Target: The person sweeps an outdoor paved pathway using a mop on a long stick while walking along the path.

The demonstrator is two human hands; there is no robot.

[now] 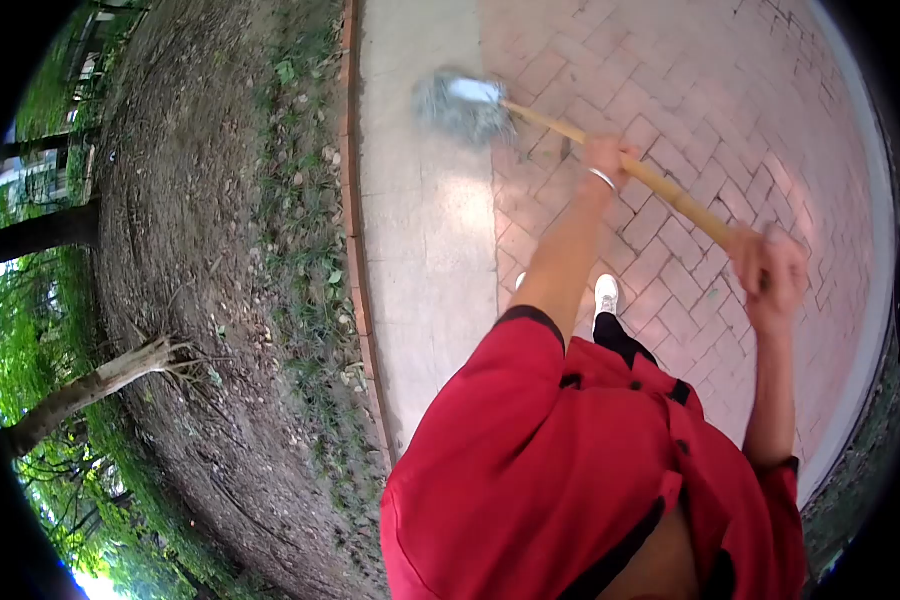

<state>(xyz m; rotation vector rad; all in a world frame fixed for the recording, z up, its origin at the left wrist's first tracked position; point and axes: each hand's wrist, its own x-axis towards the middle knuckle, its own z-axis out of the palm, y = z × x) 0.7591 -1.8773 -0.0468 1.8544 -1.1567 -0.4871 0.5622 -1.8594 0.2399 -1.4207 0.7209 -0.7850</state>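
A mop with a long bamboo-like handle (682,200) slants across the path in front of me. Its grey, stringy head (465,115) is smeared by motion over the border between the pale strip and the bricks, with a whitish patch on top. My left hand (607,160), a light band at its wrist, is wrapped round the middle of the handle. Around the handle's upper end, my right hand (768,268) is closed, slightly blurred.
Reddish brick paving (660,270) lies under my white shoe (606,293). A pale paved strip (425,220) runs alongside, bounded by a brick edging (354,230). Beyond it are low plants (305,250), bare soil (190,190) and tree trunks (95,390). A pale kerb (875,200) curves along the right.
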